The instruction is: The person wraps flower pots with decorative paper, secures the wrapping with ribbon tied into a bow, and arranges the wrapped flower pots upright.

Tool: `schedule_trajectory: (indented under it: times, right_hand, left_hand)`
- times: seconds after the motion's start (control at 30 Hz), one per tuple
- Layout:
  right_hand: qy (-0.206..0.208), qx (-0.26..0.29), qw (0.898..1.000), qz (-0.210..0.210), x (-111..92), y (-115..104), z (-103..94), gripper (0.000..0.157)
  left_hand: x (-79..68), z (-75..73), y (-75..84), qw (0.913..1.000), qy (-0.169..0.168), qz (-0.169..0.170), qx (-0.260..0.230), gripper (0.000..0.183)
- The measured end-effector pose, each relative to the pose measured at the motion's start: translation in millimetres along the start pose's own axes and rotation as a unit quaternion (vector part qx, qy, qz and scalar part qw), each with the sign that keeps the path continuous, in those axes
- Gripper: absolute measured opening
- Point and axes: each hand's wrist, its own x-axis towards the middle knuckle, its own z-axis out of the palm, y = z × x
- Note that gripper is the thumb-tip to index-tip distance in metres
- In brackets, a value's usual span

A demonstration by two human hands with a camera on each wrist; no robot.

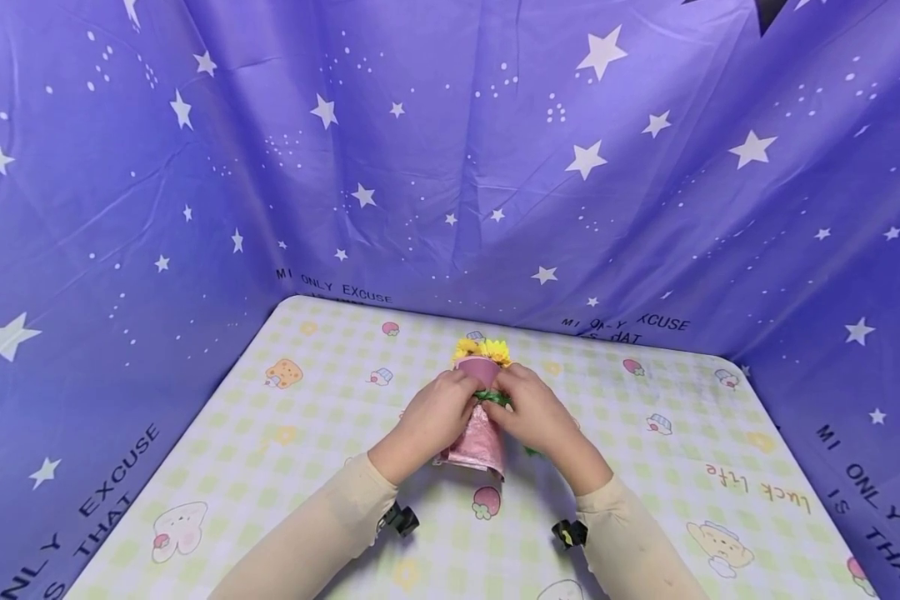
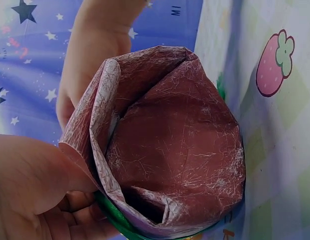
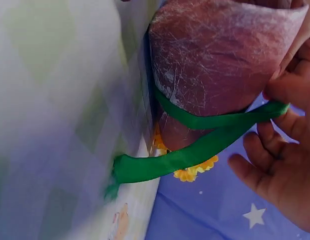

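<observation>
A small bouquet wrapped in pink paper (image 1: 474, 446) lies on the table, its yellow flowers (image 1: 497, 351) at the far end. The open lower end of the wrapping (image 2: 180, 135) faces the left wrist camera. A green ribbon (image 3: 180, 162) goes round the paper below the flowers, with a loose end hanging over the table. My left hand (image 1: 437, 414) grips the wrapped bouquet from the left at the ribbon; its fingertips are partly hidden. On the other side my right hand (image 1: 536, 408) pinches the ribbon between thumb and fingers, close against the paper.
The table has a green-and-white checked cloth (image 1: 270, 467) printed with strawberries and cartoon figures. A purple starry curtain (image 1: 450, 150) stands behind it and along both sides. Black wrist cameras (image 1: 570, 533) sit under the sleeves.
</observation>
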Motion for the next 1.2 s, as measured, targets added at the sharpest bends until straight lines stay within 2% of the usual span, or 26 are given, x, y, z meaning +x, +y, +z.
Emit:
schedule_trajectory:
  times: [0.17,0.27,0.37,0.47,0.57,0.67,0.87,1.0,1.2]
  right_hand:
    - [0.056,-0.086,0.995,0.006,-9,-10,-6.1,0.017]
    - [0.073,-0.096,0.992,0.021,-12,-12,-8.0,0.015]
    - [0.07,-0.046,0.995,0.049,-13,-12,-7.3,0.012]
    - [0.058,0.045,0.994,0.078,-13,-9,-5.4,0.01]
    - [0.05,0.129,0.985,0.106,-13,-6,-4.4,0.011]
    - [0.043,0.18,0.975,0.127,-12,-4,-4.5,0.013]
    - [0.03,0.243,0.959,0.142,-11,-3,-6.3,0.016]
    - [0.03,0.274,0.95,0.146,-12,1,-6.6,0.018]
    - [0.033,0.303,0.941,0.145,-13,5,-7.1,0.022]
  left_hand:
    - [0.4,-1.1,0.0,1.0,-0.003,-0.002,-0.006,0.008]
    - [0.4,-1.6,-1.1,0.9999,-0.003,-0.002,-0.012,0.008]
    - [0.7,-2.5,-3.5,0.9997,-0.006,0.0,-0.022,0.009]
    - [1.0,-4.5,-6.4,0.9991,-0.017,0.001,-0.039,0.01]
    - [1.7,-7.3,-9.3,0.9976,-0.033,0.005,-0.06,0.012]
    - [2.6,-8.9,-13.3,0.9955,-0.051,0.012,-0.079,0.015]
    - [-1.0,-10.4,-23.7,0.9889,-0.077,0.027,-0.124,0.027]
    - [-6.3,-12.6,-29.5,0.9867,-0.083,0.023,-0.138,0.037]
    - [-10.9,-14.0,-32.8,0.9903,-0.089,-0.007,-0.106,0.022]
